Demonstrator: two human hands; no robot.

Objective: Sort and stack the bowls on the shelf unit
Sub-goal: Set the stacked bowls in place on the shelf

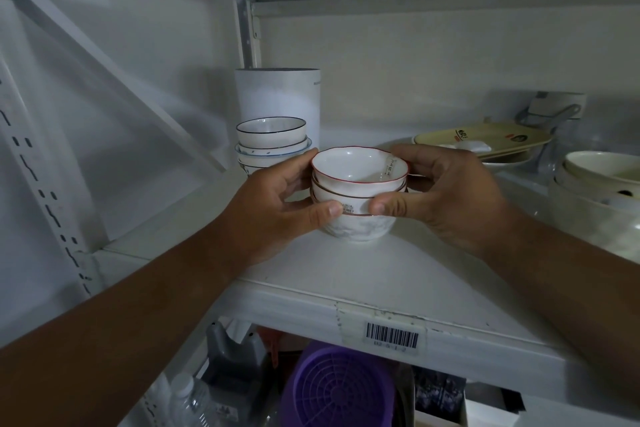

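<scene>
Head view: the left hand [277,198] and right hand [446,198] grip a stack of red-rimmed bowls [358,191] on the white shelf [398,274], fingers curled round its sides.

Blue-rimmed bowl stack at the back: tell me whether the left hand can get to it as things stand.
Probably not right away. The left hand grips the red-rimmed bowl stack together with the right hand. Once freed, the way looks open: the blue-rimmed bowl stack stands just behind it, nothing between.

bare shelf [363,263] in front, blue-rimmed bowls [272,142] behind left, plates [485,142] right
</scene>
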